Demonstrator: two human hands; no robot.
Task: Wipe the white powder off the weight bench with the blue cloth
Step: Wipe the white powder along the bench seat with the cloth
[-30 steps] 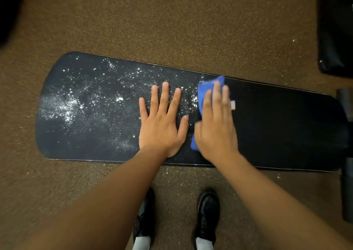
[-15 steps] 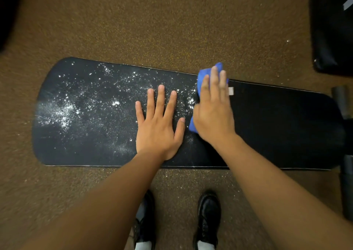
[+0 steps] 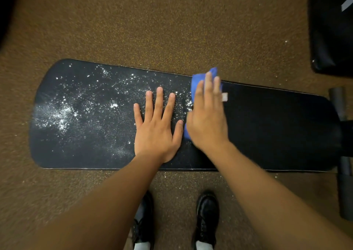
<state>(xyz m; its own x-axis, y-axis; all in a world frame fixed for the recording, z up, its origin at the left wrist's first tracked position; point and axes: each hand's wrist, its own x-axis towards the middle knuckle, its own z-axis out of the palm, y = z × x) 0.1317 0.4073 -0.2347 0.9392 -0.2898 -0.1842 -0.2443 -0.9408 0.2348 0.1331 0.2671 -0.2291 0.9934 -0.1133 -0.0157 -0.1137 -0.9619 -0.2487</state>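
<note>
The black weight bench pad (image 3: 277,127) runs left to right across the floor. White powder (image 3: 61,116) speckles its left half, thickest near the left end; the right half looks dark and clean. My left hand (image 3: 156,127) lies flat on the pad with fingers spread, holding nothing. Right beside it, my right hand (image 3: 207,116) presses the blue cloth (image 3: 196,79) flat against the pad near the far edge. Most of the cloth is hidden under the hand; a white tag sticks out on its right.
Brown speckled carpet (image 3: 172,30) surrounds the bench, with a few powder specks on it. Black foam rollers (image 3: 342,173) stand at the bench's right end. A black padded object (image 3: 332,30) sits at the top right. My black shoes (image 3: 206,217) are below the near edge.
My right hand has slid the cloth away from me toward the pad's far edge. The left hand has stayed flat in the same spot.
</note>
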